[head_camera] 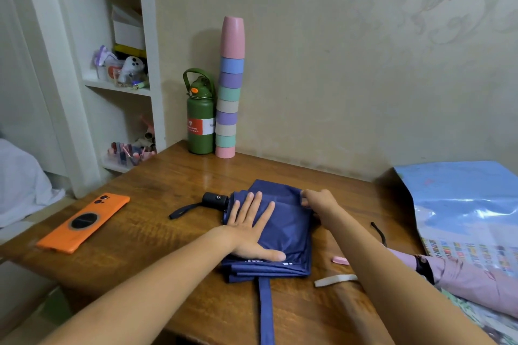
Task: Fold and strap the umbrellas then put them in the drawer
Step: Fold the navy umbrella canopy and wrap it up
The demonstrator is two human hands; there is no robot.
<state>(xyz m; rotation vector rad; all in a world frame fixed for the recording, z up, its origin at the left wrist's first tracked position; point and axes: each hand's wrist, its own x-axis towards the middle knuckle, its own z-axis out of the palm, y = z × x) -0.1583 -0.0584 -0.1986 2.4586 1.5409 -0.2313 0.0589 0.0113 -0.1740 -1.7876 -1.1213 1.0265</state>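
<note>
A navy blue folding umbrella [288, 230] lies flattened on the wooden table [157, 221], its black handle [215, 200] and wrist loop pointing left. Its blue strap [265, 314] trails toward the near table edge. My left hand [252, 227] presses flat on the folded canopy, fingers straight. My right hand [318, 202] pinches the canopy's far right edge. A pink umbrella [465, 280] lies at the right, partly under my right arm, with its pale strap [335, 279] on the table.
An orange phone [84, 223] lies at the left of the table. A green bottle [200, 117] and a tall stack of pastel cups [230, 92] stand against the back wall. A blue plastic bag [471, 204] sits at the right. White shelves [123, 87] stand at the left.
</note>
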